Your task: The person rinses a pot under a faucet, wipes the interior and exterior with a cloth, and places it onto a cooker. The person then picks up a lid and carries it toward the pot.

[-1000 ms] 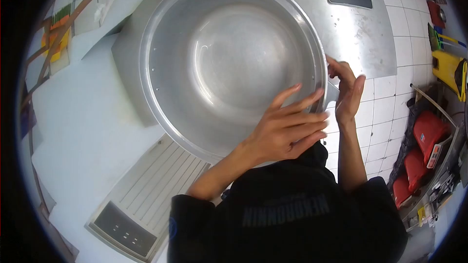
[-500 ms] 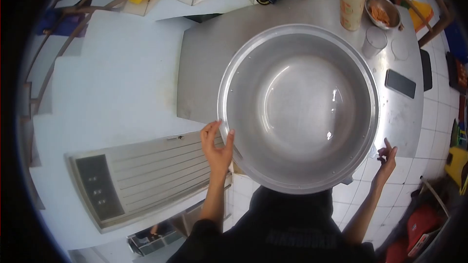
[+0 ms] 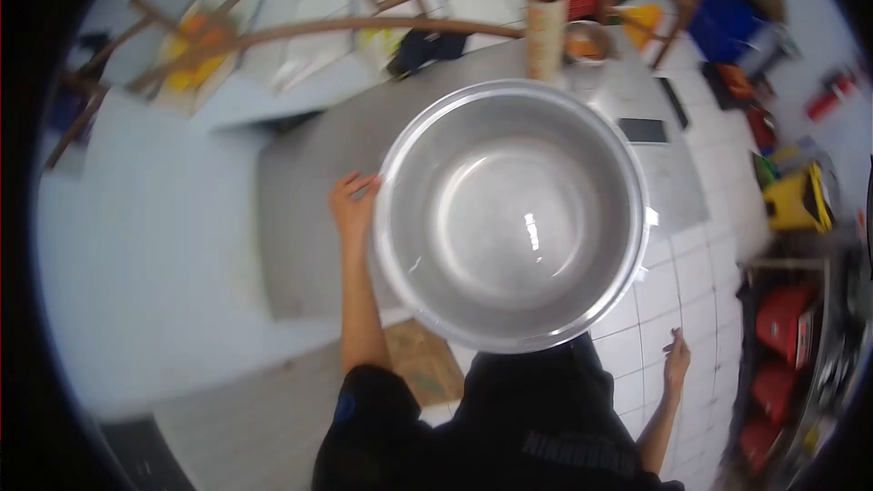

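A large, round aluminium basin (image 3: 400,245) with a wide rim stands on the steel table in front of my body; light glints off its smooth floor. At its left side, my left hand (image 3: 350,205) has its fingers stretched toward the rim, with the fingertips right at the edge and not wrapped round it. My right hand (image 3: 676,361) hangs low to the right, apart from the basin, above the tiled floor. Its fingers are loosely bent and slightly apart, with nothing in them.
Behind the basin on the steel table (image 3: 300,245) stand a patterned roll (image 3: 546,32) and a metal bowl (image 3: 589,39) with orange contents. A dark phone (image 3: 642,131) lies right of the basin. Brown railings (image 3: 318,29) curve along the back. Red items (image 3: 784,318) fill a rack at right.
My view has turned and shifted, so the basin sits further left. My left hand has moved up along the rim. My right hand has dropped away from the basin, lower and further right.
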Tool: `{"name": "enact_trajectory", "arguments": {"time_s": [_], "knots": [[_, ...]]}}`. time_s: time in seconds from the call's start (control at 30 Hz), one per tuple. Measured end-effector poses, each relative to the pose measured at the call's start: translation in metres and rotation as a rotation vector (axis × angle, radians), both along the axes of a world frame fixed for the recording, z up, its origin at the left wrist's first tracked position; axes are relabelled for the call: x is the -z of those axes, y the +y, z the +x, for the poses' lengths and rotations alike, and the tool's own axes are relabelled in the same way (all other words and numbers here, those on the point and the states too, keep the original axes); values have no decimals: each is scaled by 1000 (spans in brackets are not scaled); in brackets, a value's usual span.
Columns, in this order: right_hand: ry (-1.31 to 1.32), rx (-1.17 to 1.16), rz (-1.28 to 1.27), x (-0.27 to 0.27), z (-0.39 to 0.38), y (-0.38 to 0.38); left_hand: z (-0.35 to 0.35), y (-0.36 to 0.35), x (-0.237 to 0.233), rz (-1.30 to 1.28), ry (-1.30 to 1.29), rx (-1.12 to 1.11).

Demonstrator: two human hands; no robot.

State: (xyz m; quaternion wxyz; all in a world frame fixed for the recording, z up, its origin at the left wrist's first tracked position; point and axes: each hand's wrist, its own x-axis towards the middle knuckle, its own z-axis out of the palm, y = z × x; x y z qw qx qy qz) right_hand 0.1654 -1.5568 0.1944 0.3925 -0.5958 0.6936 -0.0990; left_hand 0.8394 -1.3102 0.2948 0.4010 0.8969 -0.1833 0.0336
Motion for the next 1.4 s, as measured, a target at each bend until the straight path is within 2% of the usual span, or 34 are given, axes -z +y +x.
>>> {"name": "enact_trajectory", "arguments": {"time_s": [0.07,0.1,0.17,0.2,0.27,0.37,0.43,0.5,0.53,0.6,0.7,0.77,0.83,0.87,0.93,0.97,1.03,1.07,1.1,1.13,1.17,1.2,1.3,1.4], "knots": [[156,75,87,-22,-6,51,23,-19,4,115,-64,50],[153,65,76,-20,-16,78,15,-39,-6,83,-62,121],[272,33,142,-1,-35,124,-13,-73,-39,127,-437,27],[262,79,126,5,-38,145,-26,-87,-46,95,-447,66],[215,97,179,22,-38,189,-63,-107,-61,-171,-264,391],[47,280,183,14,-23,231,-149,-131,-110,-208,-17,717],[1,414,277,26,-27,261,-188,-134,-108,-292,67,952],[21,473,185,62,-39,302,-234,-133,-104,-427,352,1120],[13,586,167,68,-42,326,-257,-130,-100,-458,487,1179],[40,714,211,91,-45,364,-299,-124,-85,-326,729,1305],[264,454,272,227,-71,467,-347,-120,-48,59,842,1501],[-120,993,618,192,-59,494,-372,-125,-26,170,828,1663],[-215,1071,703,199,-61,522,-411,-132,-23,402,494,1784],[-246,1112,705,203,-62,533,-433,-139,-15,408,478,1852],[-276,1269,706,215,-74,547,-493,-155,7,435,767,1696],[-318,1328,689,219,-78,556,-522,-159,26,489,752,1777],[-354,1447,675,235,-108,555,-571,-172,104,597,876,1571],[-384,1480,595,227,-126,554,-552,-200,214,693,251,1895],[-407,1502,520,209,-148,556,-545,-217,297,650,-468,2025],[-419,1536,527,196,-165,560,-572,-183,285,887,-72,1980],[-439,1704,380,183,-184,562,-608,-155,278,1081,255,1840],[-448,1861,219,174,-202,567,-636,-132,278,1182,349,1816],[-338,1984,108,173,-246,586,-712,-89,280,1345,403,1836],[-248,1947,159,178,-281,594,-772,-76,283,1439,406,1835]]}}
